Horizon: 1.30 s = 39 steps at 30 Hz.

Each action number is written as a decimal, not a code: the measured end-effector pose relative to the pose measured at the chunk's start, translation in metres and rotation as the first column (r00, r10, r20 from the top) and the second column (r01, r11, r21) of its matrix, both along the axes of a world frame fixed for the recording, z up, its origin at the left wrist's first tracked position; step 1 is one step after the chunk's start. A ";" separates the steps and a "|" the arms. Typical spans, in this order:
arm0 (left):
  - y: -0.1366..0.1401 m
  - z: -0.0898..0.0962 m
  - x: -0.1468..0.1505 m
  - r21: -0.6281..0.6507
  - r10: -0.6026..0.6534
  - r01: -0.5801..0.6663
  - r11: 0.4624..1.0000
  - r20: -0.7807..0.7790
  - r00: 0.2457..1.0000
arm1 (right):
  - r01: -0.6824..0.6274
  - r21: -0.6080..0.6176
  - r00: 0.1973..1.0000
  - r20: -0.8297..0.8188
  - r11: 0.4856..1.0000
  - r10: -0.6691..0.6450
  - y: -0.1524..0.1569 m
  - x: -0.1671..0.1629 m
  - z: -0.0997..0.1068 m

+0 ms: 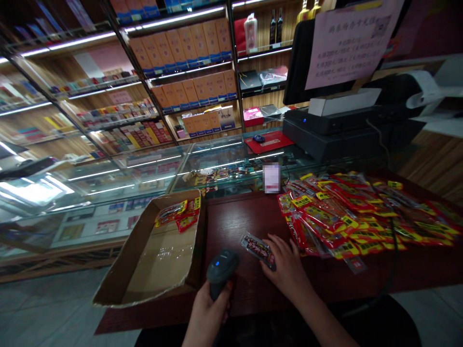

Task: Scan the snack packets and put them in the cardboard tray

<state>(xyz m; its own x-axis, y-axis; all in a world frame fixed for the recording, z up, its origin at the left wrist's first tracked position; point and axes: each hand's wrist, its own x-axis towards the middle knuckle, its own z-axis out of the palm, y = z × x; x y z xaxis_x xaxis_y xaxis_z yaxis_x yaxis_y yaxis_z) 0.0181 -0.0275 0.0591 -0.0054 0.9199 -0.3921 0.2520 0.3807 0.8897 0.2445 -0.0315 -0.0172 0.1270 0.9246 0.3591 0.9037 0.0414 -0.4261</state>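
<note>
My left hand [211,308] grips the handle of a dark barcode scanner [222,265], which has a small blue light on its head. Right of it, my right hand [285,265] holds a flat clear snack packet [256,246] with a dark and red print, low over the red-brown table [231,219]. The scanner's head points toward the packet, a short gap apart. A wide pile of red and yellow snack packets [336,212] covers the table's right side. Left of my hands stands an open cardboard box [144,282] with several red and yellow packets [183,214] at its far end.
A glass display counter [144,168] runs behind the table. At the back right, a monitor [302,62] with a paper notice stands above a black cash drawer [325,137]. A blue mouse [258,138] lies on a red mat [277,144]. Shelves of boxes line the wall.
</note>
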 end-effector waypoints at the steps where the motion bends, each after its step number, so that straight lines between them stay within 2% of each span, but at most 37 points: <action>1: 0.001 0.001 -0.001 -0.003 -0.003 0.003 1.000 -0.003 1.000 | -0.001 -0.001 1.000 0.003 1.000 0.001 0.000 0.000 0.000; 10: -0.004 0.003 -0.008 -0.046 -0.111 0.110 0.993 -0.017 0.994 | -0.003 -0.016 1.000 -0.024 1.000 0.003 0.001 0.000 0.000; 13: -0.002 -0.008 -0.011 -0.031 -0.109 0.109 0.994 0.004 0.994 | -0.013 0.004 0.998 -0.063 1.000 0.013 0.001 0.000 0.002; 16: 0.003 -0.027 -0.014 -0.030 -0.058 0.059 0.998 0.046 0.997 | -0.033 0.033 0.989 -0.141 0.999 0.038 0.000 0.002 0.004; 20: 0.008 -0.049 -0.017 -0.057 0.009 -0.003 0.998 0.104 0.995 | -0.023 0.017 0.919 -0.393 1.000 0.028 -0.003 0.006 0.001; 23: 0.010 -0.054 -0.017 -0.082 0.051 -0.039 0.996 0.153 0.987 | 0.042 -0.021 0.774 -0.632 0.999 -0.046 -0.001 0.007 0.007; 25: 0.010 -0.051 -0.017 -0.097 0.063 -0.046 0.994 0.180 0.982 | 0.028 -0.069 0.608 -0.791 0.997 -0.071 0.004 0.004 0.021; 27: 0.008 -0.046 -0.016 -0.089 0.057 -0.040 0.995 0.196 0.979 | -0.049 -0.096 0.408 -0.910 0.994 -0.068 0.014 -0.005 0.045; 29: 0.006 -0.041 -0.015 -0.064 0.040 -0.028 0.998 0.208 0.977 | -0.137 -0.090 0.246 -0.968 0.986 -0.054 0.028 -0.020 0.074; 30: 0.005 -0.039 -0.015 -0.053 0.032 -0.021 0.998 0.214 0.976 | -0.180 -0.080 0.189 -0.981 0.981 -0.045 0.037 -0.029 0.088; 32: 0.003 -0.039 -0.015 -0.048 0.024 -0.014 0.999 0.222 0.975 | -0.269 -0.056 0.128 -0.992 0.961 -0.022 0.058 -0.051 0.112; 34: 0.002 -0.042 -0.015 -0.050 0.024 -0.013 0.999 0.222 0.975 | -0.359 -0.028 0.122 -0.992 0.933 0.017 0.081 -0.076 0.125; 36: 0.003 -0.047 -0.014 -0.053 0.027 -0.015 0.998 0.219 0.975 | -0.447 -0.016 0.160 -0.985 0.894 0.062 0.105 -0.104 0.128; 39: 0.004 -0.054 -0.013 -0.048 0.028 -0.018 0.999 0.227 0.973 | -0.557 -0.081 0.331 -0.934 0.826 0.132 0.140 -0.149 0.120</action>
<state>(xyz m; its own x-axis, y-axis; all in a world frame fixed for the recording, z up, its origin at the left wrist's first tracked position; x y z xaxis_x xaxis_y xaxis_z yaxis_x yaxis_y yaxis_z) 0.0048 -0.0233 0.0047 0.0677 0.9020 -0.4264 0.0357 0.4249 0.9045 0.0952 0.1088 0.1025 -0.1999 0.9774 -0.0687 -0.0480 -0.0798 -0.9957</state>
